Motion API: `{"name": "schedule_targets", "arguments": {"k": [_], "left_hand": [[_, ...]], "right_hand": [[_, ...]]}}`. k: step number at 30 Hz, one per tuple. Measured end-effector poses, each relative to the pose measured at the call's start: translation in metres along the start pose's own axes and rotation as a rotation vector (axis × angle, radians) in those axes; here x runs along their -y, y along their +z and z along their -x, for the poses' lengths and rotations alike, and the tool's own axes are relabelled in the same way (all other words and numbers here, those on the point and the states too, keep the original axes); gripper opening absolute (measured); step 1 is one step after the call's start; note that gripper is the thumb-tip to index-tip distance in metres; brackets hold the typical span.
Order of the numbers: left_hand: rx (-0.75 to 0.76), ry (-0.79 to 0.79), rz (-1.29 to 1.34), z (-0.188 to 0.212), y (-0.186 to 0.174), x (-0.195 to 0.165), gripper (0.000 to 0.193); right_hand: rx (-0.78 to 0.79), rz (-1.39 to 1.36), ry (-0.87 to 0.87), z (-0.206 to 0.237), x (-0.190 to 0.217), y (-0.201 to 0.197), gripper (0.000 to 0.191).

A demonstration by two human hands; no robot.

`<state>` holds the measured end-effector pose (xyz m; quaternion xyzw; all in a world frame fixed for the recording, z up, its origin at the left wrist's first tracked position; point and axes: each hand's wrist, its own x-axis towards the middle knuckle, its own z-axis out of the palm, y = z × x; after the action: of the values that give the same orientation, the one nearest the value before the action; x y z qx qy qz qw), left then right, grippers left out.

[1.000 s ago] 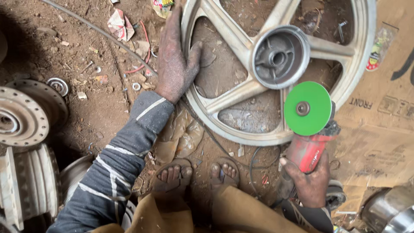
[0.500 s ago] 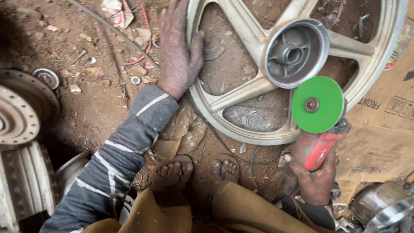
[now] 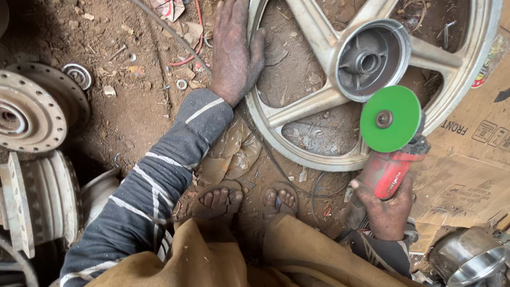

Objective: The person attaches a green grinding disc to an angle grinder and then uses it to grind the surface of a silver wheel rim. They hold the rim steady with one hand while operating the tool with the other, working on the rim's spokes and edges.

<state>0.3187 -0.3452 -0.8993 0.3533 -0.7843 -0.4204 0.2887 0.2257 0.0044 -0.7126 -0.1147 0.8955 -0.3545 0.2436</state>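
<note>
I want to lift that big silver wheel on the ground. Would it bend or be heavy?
The wheel looks like thick cast metal with solid spokes, so probably stiff and fairly heavy. Lying flat, it likely won't roll. The left hand presses on its dusty rim, which may feel gritty.

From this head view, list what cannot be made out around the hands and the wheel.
- Alloy wheel: its top and right rim are cut off by the frame's edges.
- Left hand: fingertips cut off by the top edge.
- Angle grinder: the green disc hides its head, and the right hand covers its rear, so the switch cannot be seen.
- Metal hubs: cut off at the left edge.
</note>
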Motion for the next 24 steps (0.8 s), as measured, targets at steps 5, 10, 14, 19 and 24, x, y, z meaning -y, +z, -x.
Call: {"name": "schedule_targets", "arguments": {"k": [5,10,14,19,24], "left_hand": [[-0.019,0.025,-0.014,-0.0003,0.0025,0.003,0.065],[-0.004,-0.002,0.001,0.0011,0.0045,0.0045,0.066],[-0.004,-0.015,0.003,0.0014,0.0057,0.0051,0.067],[-0.011,-0.019,0.001,0.0008,0.008,0.0056,0.069],[-0.019,-0.014,-0.001,0.0015,0.0082,0.0051,0.07]], "right_hand": [[-0.012,0.06,-0.064,-0.0016,-0.0058,0.0013,0.065],[-0.021,0.054,-0.037,-0.0039,-0.0077,-0.0004,0.065],[-0.018,0.085,-0.058,-0.006,-0.0086,-0.0009,0.065],[-0.012,0.043,-0.062,-0.0057,-0.0104,0.0001,0.065],[-0.018,0.155,-0.094,-0.0063,-0.0095,0.0001,0.066]]}}
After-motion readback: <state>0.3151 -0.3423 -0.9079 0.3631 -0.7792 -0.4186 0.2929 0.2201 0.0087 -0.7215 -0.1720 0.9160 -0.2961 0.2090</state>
